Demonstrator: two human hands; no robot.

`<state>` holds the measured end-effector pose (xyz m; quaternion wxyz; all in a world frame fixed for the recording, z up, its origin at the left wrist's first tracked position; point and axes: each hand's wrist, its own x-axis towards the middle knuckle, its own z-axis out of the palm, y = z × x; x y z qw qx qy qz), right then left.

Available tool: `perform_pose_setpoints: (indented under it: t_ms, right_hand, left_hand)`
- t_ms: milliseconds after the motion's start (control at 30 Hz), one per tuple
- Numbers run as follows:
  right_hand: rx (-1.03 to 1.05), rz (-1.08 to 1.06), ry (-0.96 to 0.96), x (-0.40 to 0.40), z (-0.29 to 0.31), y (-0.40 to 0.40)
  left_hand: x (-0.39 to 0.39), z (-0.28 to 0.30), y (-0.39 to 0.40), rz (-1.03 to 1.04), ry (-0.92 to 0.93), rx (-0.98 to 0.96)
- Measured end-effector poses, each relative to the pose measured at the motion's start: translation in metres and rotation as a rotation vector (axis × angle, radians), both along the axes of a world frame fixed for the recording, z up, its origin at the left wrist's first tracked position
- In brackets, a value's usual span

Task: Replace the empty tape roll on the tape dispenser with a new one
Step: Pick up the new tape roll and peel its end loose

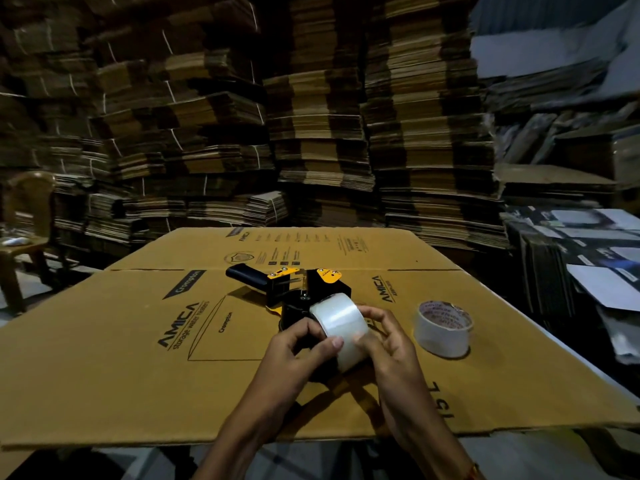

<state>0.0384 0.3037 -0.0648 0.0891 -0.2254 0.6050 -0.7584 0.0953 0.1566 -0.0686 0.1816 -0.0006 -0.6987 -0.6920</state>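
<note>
A black and yellow tape dispenser (294, 289) lies on its side on a flattened cardboard box (138, 358), its handle pointing far left. A full roll of clear tape (337, 320) is at the dispenser's near end, and whether it sits on the hub I cannot tell. My left hand (298, 344) grips the roll from the left with its thumb on the tape. My right hand (384, 336) holds the roll's right side, fingers curled over the edge. An empty roll core (443, 329), white with a printed inside, stands on the cardboard to the right.
The cardboard sheet's near edge (242, 439) lies close to my body. Tall stacks of flat cartons (311, 116) fill the back and the right side. A brown plastic chair (24, 216) stands at the far left.
</note>
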Motion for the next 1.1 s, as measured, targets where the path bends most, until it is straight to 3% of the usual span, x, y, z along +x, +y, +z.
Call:
perform_pose_setpoints:
  t_ms: [233, 533, 800, 933, 1000, 1100]
  right_hand:
    - [-0.006, -0.008, 0.031, -0.004, 0.001, -0.003]
    - [0.093, 0.022, 0.147, 0.003, 0.002, -0.009]
    - [0.029, 0.107, -0.001, -0.004, -0.002, -0.002]
    - [0.071, 0.156, 0.022, -0.016, 0.0, 0.001]
    - [0.068, 0.193, 0.006, -0.026, 0.003, 0.002]
    - [0.088, 0.218, -0.004, -0.042, 0.01, 0.006]
  left_hand:
    - [0.003, 0.008, 0.0, -0.008, -0.035, 0.137]
    - [0.005, 0.005, -0.006, -0.045, -0.077, 0.109]
    - [0.0, 0.002, -0.002, 0.06, -0.107, 0.376]
    - [-0.002, 0.004, 0.002, 0.156, -0.036, 0.443]
    - [-0.003, 0.003, 0.005, 0.215, -0.024, 0.379]
    - [-0.003, -0.001, 0.004, 0.214, -0.057, 0.126]
